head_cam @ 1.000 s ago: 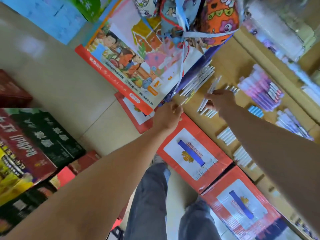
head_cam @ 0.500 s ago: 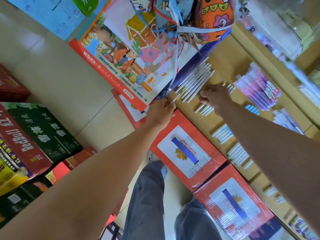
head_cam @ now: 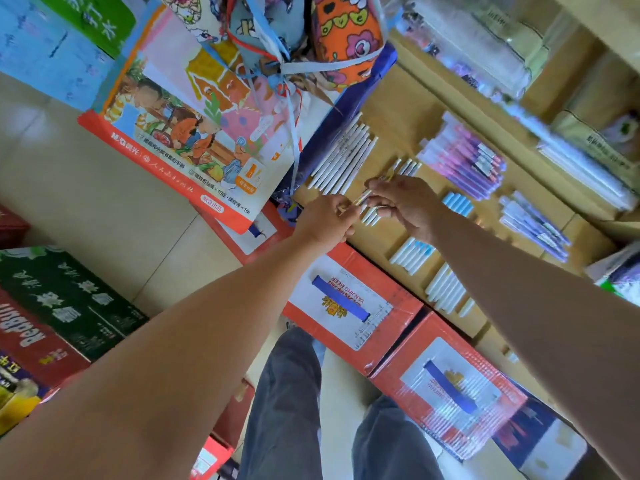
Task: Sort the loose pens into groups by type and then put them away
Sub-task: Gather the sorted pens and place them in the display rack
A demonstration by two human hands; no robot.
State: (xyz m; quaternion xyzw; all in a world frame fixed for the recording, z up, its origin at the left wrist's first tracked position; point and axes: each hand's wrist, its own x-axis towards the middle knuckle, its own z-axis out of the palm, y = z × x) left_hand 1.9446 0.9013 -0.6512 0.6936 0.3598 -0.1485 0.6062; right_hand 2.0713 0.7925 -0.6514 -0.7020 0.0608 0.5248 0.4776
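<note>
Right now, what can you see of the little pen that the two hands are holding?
The pen is thin and pale with a yellow stretch, and it looks like plastic; blur hides its finer parts. It is held tilted above the tan cardboard surface, over a group of short white pens. The left hand pinches its lower end, and the right hand holds it higher up.

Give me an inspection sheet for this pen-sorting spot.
Surface: cardboard, tan, bare between pen groups.
Job's things: white pens, purple pens and blue-capped pens lie in separate groups; one pen is held above them.
Clutter: red boxes, poster, tied bags.
Hands: left hand and right hand both pinch the pen.
Cables: nothing seen.
Surroundings: tiled floor, drink cartons.
</note>
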